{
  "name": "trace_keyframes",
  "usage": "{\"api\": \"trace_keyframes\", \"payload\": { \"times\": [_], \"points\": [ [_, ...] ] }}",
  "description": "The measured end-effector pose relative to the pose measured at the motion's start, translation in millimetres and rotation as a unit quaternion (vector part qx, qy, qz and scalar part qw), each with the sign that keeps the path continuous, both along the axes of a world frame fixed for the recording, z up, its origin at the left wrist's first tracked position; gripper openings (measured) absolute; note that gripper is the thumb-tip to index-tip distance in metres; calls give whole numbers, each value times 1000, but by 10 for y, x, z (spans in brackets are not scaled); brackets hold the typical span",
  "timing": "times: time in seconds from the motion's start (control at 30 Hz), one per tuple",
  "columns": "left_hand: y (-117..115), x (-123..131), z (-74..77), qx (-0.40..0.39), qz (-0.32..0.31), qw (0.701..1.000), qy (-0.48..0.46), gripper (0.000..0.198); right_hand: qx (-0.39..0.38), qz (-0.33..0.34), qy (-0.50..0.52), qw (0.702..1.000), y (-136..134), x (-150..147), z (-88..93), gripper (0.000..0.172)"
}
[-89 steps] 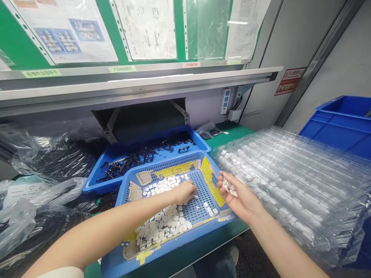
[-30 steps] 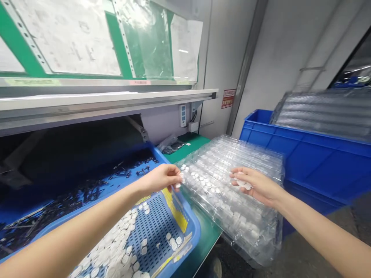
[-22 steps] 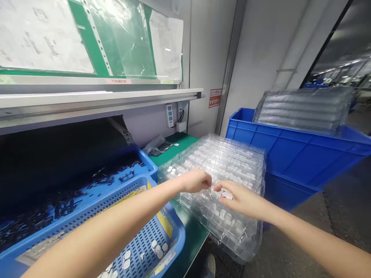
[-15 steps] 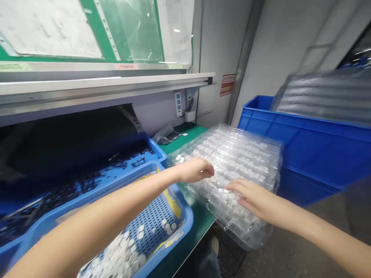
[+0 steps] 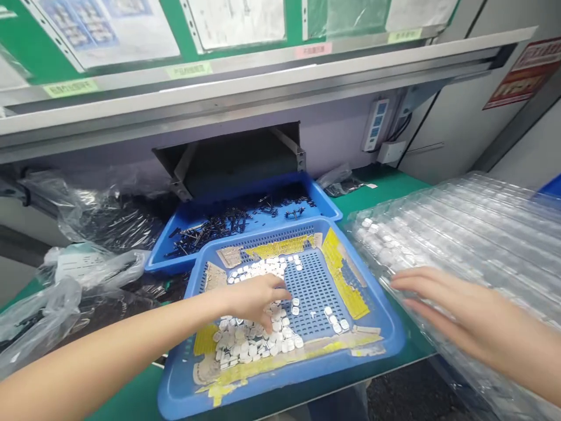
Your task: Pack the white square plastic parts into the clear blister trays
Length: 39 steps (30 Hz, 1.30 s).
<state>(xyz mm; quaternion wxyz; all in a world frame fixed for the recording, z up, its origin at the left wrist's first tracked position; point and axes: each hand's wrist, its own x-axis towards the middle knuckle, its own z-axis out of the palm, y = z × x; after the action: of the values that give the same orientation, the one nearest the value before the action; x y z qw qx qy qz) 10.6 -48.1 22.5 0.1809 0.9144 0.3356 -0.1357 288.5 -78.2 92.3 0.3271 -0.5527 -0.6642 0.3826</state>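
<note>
My left hand [image 5: 258,298] is over the blue perforated basket [image 5: 175,386], just above or touching a pile of small white square caps [image 5: 245,345]. Its thumb and fingers are apart, and no cap shows between them. My right hand [image 5: 456,304] has its fingers stretched out at the near-left part of a clear plastic compartment tray [image 5: 477,225]. Whether its palm rests on the tray is not visible. White caps [image 5: 385,242] fill the tray's left row, close to the right fingertips. Worn yellow tape lines the basket's rim.
Behind the basket stands a blue bin [image 5: 326,202] of small black parts, below a dark chute [image 5: 241,158]. Clear plastic bags [image 5: 100,280] lie at the left. A metal shelf edge [image 5: 245,88] runs above. A power strip [image 5: 376,126] hangs on the wall.
The view has swung left. My left hand has gone from the tray to over the basket's white caps. My right hand stays by the tray, its fingers still extended.
</note>
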Motion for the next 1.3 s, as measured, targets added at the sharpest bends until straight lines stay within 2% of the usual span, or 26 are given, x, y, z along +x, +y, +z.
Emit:
{"api": "trace_keyframes", "payload": {
  "times": [0.07, 0.13, 0.23, 0.27, 0.33, 0.4, 0.47, 0.53, 0.6, 0.67, 0.77, 0.87, 0.93, 1.07, 1.3],
  "points": [
    [-86, 28, -83, 26, -28, 999, 8, 66, 6, 151, -129, 980, 69, -360, -40, 7],
    [-153, 77, -114, 48, -38, 997, 35, 61, 10, 258, -292, 921, 131, -635, -186, 14],
    [-224, 113, -94, 56, -22, 995, 85, 33, -35, 325, -468, 821, 210, -856, -497, 25],
    [-239, 108, -76, 49, -14, 993, 103, 25, -52, 334, -497, 799, 229, -883, -594, 30],
    [-254, 73, -31, 30, 7, 991, 134, 23, -71, 340, -521, 780, 252, -887, -741, 38],
    [-246, 15, 20, 6, 39, 989, 143, 24, -72, 342, -521, 779, 264, -852, -812, 40],
    [-216, -54, 63, -16, 84, 990, 111, 17, -72, 346, -521, 777, 275, -804, -818, 34],
    [-172, -120, 84, -55, 144, 987, 37, 10, -76, 347, -520, 777, 289, -766, -790, 28],
    [-127, -169, 75, -150, 217, 963, -62, 7, -78, 348, -511, 782, 301, -749, -760, 24],
    [-91, -190, 47, -283, 288, 900, -163, 11, -69, 346, -499, 791, 305, -754, -755, 27],
    [-63, -168, 30, -435, 355, 777, -285, 18, -50, 363, -508, 780, 299, -775, -801, 24],
    [-64, -120, 76, -509, 404, 678, -344, 20, -44, 381, -519, 764, 301, -772, -862, 22],
    [-75, -98, 116, -532, 419, 643, -358, 19, -43, 372, -522, 767, 309, -752, -878, 24],
    [-98, -91, 131, -548, 410, 627, -372, 20, -53, 349, -535, 768, 317, -728, -847, 27],
    [-121, -43, 146, -547, 395, 636, -374, 24, -33, 361, -511, 780, 353, -736, -841, 30]
  ]
}}
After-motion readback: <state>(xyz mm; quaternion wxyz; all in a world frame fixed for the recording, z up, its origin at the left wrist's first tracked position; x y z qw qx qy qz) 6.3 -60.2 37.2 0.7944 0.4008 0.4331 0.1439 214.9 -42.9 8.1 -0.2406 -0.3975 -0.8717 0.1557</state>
